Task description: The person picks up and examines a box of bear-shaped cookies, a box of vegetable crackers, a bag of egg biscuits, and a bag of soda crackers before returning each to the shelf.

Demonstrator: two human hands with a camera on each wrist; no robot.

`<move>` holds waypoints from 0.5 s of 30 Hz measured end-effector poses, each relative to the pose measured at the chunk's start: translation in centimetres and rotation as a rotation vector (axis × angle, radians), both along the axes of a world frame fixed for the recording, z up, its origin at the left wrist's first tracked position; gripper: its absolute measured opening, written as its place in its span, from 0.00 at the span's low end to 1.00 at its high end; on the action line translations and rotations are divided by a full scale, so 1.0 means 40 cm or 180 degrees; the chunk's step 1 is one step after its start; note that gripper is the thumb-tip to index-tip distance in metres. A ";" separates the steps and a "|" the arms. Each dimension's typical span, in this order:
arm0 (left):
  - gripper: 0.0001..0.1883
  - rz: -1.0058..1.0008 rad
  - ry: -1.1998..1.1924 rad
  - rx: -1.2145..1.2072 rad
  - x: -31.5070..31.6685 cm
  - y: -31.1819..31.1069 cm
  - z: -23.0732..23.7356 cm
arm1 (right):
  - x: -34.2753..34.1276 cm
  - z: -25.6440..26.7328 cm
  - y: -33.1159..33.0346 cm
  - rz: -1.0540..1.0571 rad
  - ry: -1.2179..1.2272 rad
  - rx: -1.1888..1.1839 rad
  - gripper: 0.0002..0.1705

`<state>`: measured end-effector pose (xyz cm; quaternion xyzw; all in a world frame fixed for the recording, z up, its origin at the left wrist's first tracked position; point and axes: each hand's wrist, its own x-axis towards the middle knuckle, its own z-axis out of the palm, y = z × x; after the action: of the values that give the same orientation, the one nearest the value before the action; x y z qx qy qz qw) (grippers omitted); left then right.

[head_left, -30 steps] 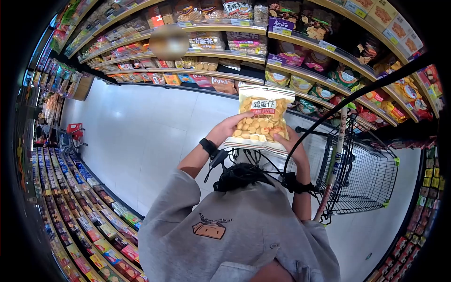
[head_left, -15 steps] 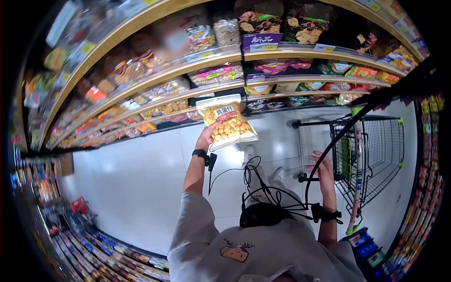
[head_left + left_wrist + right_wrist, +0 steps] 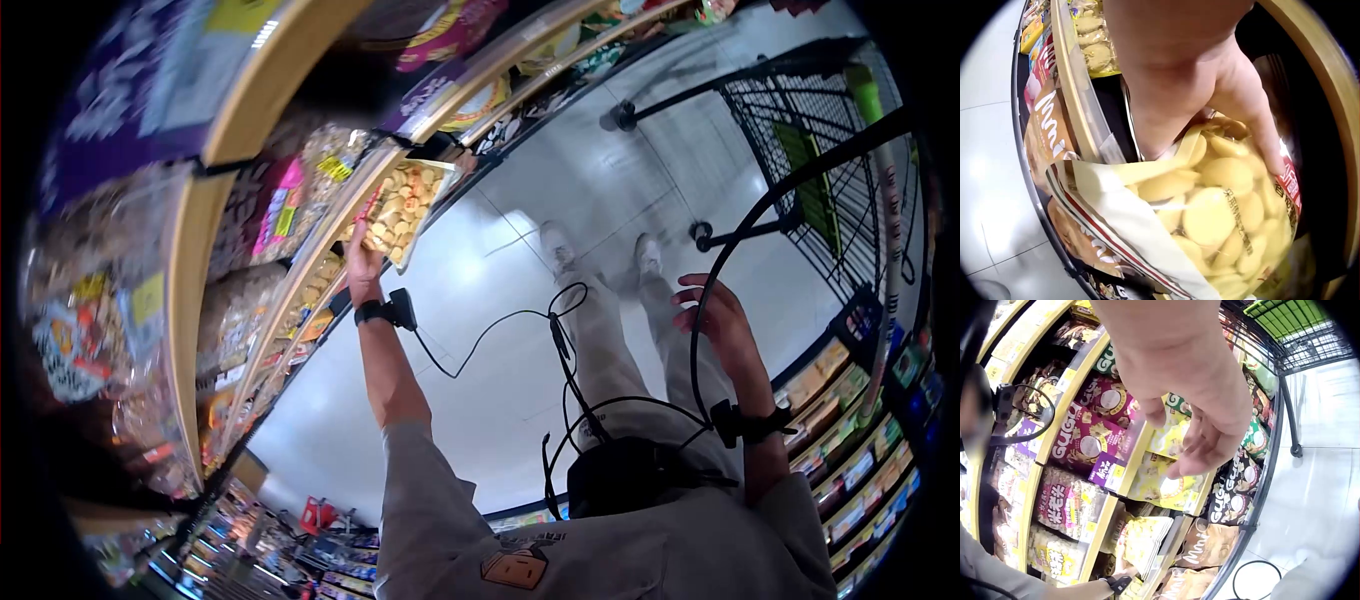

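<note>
My left hand grips a clear and cream snack bag full of round yellow biscuits. The left wrist view shows thumb and fingers pinching the bag from above, its striped cream end toward the aisle. It sits at the opening of a low shelf, overlapping the wooden shelf edge. My right hand hangs over the aisle near the cart, fingers loosely curled, with nothing in it. From the right wrist, the same bag appears at the shelf beyond that hand.
Bagged snacks fill tiered shelves on the left. A black wire shopping cart stands at the right, its wheel on the tiled floor. Brown bags lie on the bottom shelf. A loose cable hangs between my arms.
Both hands held the bag a second ago; the right hand let go and dropped to the side. My left hand carried the bag leftward to the shelf while the view turned.
</note>
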<state>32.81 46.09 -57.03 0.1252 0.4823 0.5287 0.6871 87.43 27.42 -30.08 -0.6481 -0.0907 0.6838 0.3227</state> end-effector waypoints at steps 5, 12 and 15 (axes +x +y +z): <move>0.27 -0.0573 0.1575 0.0050 -0.191 0.089 -0.088 | 0.007 -0.059 -0.001 0.0094 0.0029 -0.0305 0.16; 0.24 -0.2194 0.5469 0.0544 -0.259 0.093 -0.062 | 0.029 -0.109 -0.011 0.0103 -0.0261 -0.0629 0.17; 0.21 -0.2540 0.5357 0.0650 -0.377 0.152 -0.185 | 0.023 -0.115 -0.015 0.0018 -0.0151 -0.0627 0.17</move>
<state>17.71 52.17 -64.45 0.6826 0.6936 0.0292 0.2284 88.35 26.81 -34.69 -0.6924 -0.0325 0.6749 0.2532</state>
